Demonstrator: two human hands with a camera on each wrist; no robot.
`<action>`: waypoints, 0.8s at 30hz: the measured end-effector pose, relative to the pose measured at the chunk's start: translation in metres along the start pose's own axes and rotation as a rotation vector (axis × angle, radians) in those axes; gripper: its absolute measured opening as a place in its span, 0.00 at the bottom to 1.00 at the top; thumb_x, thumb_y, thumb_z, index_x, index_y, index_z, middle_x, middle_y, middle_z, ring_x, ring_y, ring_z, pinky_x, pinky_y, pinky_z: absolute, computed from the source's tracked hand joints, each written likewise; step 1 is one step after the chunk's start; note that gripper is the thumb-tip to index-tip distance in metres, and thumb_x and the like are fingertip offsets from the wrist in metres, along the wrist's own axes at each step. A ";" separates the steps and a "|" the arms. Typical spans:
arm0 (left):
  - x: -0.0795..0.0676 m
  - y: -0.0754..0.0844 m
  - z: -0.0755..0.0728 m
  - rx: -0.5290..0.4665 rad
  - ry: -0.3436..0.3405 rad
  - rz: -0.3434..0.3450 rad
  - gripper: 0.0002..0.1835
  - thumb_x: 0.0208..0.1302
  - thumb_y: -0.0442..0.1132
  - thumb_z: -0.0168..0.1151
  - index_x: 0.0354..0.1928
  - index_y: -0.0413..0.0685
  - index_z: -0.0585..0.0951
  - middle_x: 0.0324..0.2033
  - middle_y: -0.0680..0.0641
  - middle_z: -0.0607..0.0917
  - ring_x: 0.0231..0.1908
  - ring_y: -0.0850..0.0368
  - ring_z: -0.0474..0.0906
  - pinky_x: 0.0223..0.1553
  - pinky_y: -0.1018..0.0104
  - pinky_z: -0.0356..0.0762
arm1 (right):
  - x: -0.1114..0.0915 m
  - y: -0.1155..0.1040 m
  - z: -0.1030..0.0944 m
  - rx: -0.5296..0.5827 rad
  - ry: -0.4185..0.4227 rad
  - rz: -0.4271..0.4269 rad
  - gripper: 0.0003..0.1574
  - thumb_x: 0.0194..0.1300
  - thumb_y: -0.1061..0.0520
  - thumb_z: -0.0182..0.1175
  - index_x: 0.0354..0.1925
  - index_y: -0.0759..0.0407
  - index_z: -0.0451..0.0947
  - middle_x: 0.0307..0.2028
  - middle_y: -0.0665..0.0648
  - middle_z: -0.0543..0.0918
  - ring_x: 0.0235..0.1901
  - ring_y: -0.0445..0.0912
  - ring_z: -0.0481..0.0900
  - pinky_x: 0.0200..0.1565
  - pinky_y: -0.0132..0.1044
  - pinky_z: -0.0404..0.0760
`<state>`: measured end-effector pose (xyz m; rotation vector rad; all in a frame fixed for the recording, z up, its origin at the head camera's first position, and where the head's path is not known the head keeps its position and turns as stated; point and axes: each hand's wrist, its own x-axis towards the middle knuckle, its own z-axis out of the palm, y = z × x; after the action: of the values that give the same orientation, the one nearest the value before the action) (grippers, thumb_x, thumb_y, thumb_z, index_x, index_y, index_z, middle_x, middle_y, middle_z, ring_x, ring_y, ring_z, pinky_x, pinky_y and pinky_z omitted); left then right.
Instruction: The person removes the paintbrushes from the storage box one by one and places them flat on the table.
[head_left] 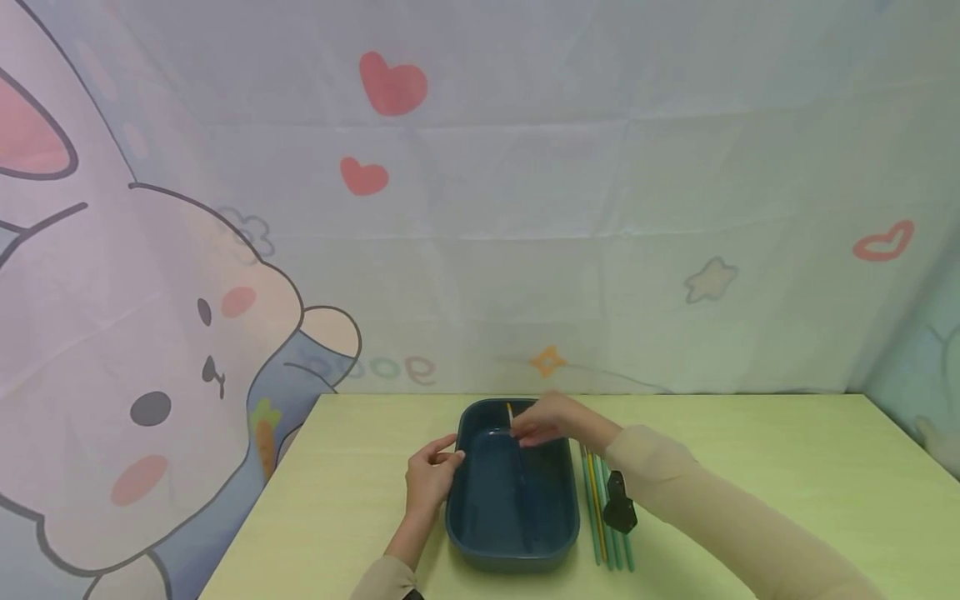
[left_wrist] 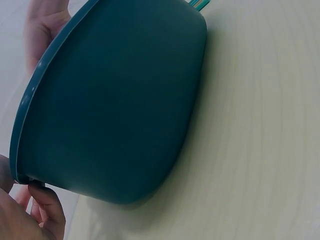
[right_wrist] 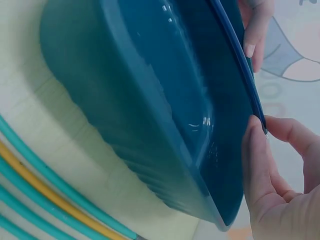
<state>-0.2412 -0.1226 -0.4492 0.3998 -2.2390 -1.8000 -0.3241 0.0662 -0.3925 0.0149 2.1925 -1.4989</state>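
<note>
In the head view a deep dark-blue plastic bin (head_left: 512,557) stands on the table. My left hand (head_left: 431,477) holds its left rim; the left wrist view shows thumb and fingers (left_wrist: 47,205) pinching the edge. My right hand (head_left: 542,421) is over the far end of the bin, blurred in the head view. Between its thumb and index finger it pinches a slim dark-blue pencil (right_wrist: 240,62), which slants across the bin. A yellow tip shows above the fingers in the head view; the gripped part is hidden by them.
Several teal pencils (head_left: 612,533) and a yellow pencil (head_left: 597,508) lie side by side just right of the bin, partly under the right sleeve (head_left: 720,508). A black device (head_left: 619,504) sits beside that sleeve. A printed cloth backdrop (head_left: 480,250) rises behind the table (head_left: 765,450).
</note>
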 end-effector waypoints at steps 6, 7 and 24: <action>-0.001 0.001 0.000 0.006 -0.004 -0.001 0.16 0.57 0.33 0.65 0.49 0.39 0.83 0.30 0.45 0.81 0.28 0.59 0.74 0.26 0.71 0.72 | -0.009 0.003 -0.010 -0.006 -0.039 -0.038 0.16 0.54 0.68 0.60 0.42 0.77 0.81 0.30 0.60 0.86 0.21 0.39 0.81 0.31 0.29 0.83; -0.001 0.001 0.000 0.006 -0.004 0.000 0.17 0.57 0.33 0.65 0.49 0.39 0.83 0.30 0.45 0.81 0.28 0.59 0.74 0.26 0.71 0.72 | -0.010 0.003 -0.011 -0.001 -0.042 -0.042 0.16 0.55 0.68 0.60 0.42 0.77 0.81 0.30 0.59 0.86 0.21 0.39 0.81 0.31 0.29 0.83; 0.000 0.001 0.001 0.010 0.007 0.000 0.17 0.57 0.33 0.66 0.49 0.39 0.83 0.28 0.46 0.82 0.28 0.60 0.74 0.27 0.71 0.71 | -0.026 0.014 -0.048 0.076 -0.065 -0.064 0.15 0.60 0.67 0.59 0.44 0.78 0.79 0.21 0.52 0.84 0.20 0.37 0.82 0.29 0.27 0.81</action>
<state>-0.2415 -0.1211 -0.4486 0.4076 -2.2443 -1.7847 -0.3157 0.1202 -0.3813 -0.0788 2.1026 -1.5949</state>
